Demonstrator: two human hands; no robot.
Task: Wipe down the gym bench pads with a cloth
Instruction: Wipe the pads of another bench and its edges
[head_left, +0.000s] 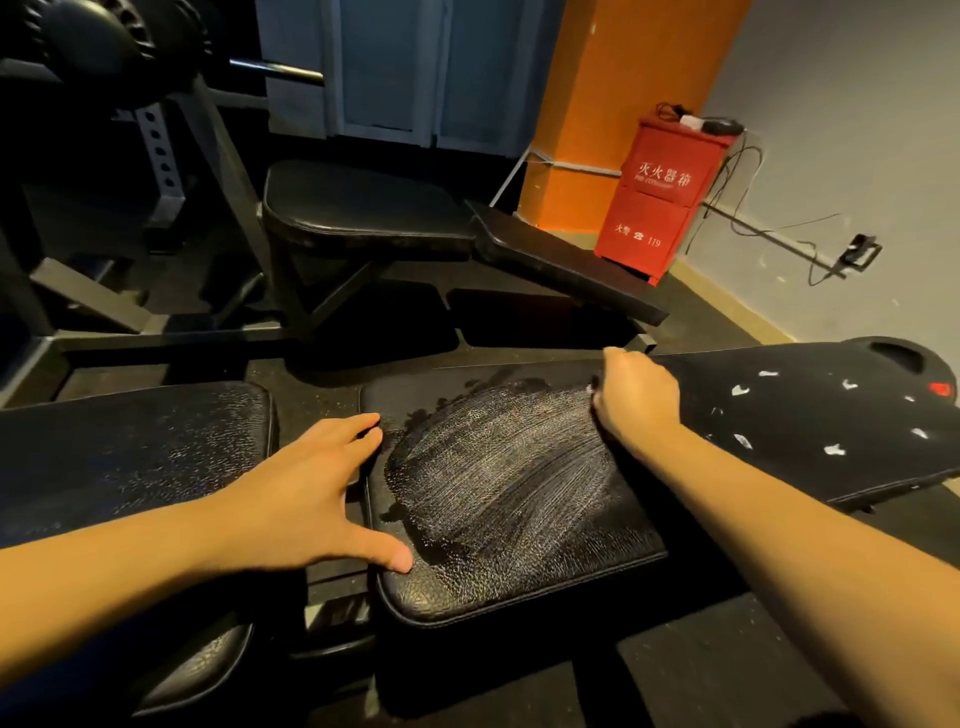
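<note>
The black seat pad (498, 488) of the bench lies in the middle, streaked with wet wipe marks across its top. My right hand (636, 395) is curled at the pad's far right corner, gripping the cloth (591, 388), of which only a small pale bit shows at the thumb. My left hand (311, 488) rests with fingers spread on the pad's left edge, thumb on the near corner. To the right runs the long back pad (805, 415), black with several white flecks. Another black pad (130, 452), speckled with droplets, sits on the left.
A second black bench (363, 208) stands behind, its back pad sloping down to the right. A weight rack (156, 140) with a barbell fills the far left. A red fire extinguisher box (660, 197) stands by the orange pillar. Cables (779, 228) hang along the right wall.
</note>
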